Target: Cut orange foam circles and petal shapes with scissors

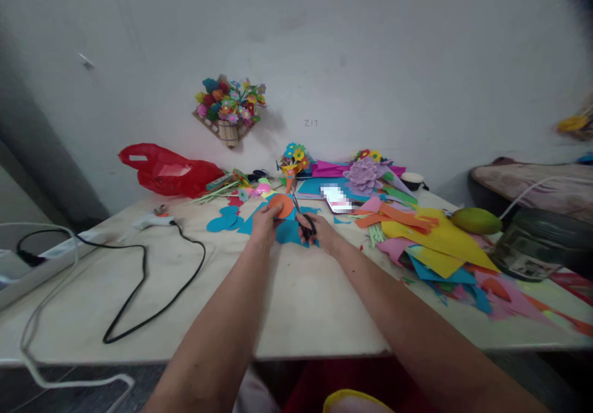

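Note:
My left hand (265,223) is closed on an orange paper circle (281,204), holding it above the table. In my right hand (319,230) is a pair of scissors (307,226) with black handles, fingers through the loops. The blades point up and away, just right of the orange circle. Blue paper scraps (290,234) lie beneath both hands. Several blue paper circles (225,220) rest to the left of my left hand. A phone (337,199) with a lit screen lies beyond my right hand.
Coloured sheets and scraps (435,240) pile up at right, beside a green mango-like fruit (476,220) and a glass jar (532,246). A glue gun (155,221) trails a black cord (143,283) at left. A red bag (167,172) and paper flowers (294,154) stand along the wall.

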Tool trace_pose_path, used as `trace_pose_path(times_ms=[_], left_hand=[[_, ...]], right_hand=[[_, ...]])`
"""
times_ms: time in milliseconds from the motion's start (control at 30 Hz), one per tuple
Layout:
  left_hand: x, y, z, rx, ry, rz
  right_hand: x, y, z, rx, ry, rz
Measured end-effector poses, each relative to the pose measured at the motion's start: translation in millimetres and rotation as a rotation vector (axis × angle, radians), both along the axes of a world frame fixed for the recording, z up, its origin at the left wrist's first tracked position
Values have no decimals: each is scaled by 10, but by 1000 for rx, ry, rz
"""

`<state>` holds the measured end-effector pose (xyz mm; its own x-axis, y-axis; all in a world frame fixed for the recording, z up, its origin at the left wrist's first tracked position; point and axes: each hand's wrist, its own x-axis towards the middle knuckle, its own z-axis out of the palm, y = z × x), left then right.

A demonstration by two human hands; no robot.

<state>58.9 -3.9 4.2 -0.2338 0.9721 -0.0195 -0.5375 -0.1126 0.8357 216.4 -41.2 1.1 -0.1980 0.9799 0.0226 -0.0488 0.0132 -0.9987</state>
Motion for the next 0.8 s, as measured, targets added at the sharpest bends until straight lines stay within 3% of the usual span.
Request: trace_pose_path(times_ms=[800], left_hand=[[14, 3, -10, -11, 11, 14]], right_hand=[[-51, -16, 0, 8, -82, -2]])
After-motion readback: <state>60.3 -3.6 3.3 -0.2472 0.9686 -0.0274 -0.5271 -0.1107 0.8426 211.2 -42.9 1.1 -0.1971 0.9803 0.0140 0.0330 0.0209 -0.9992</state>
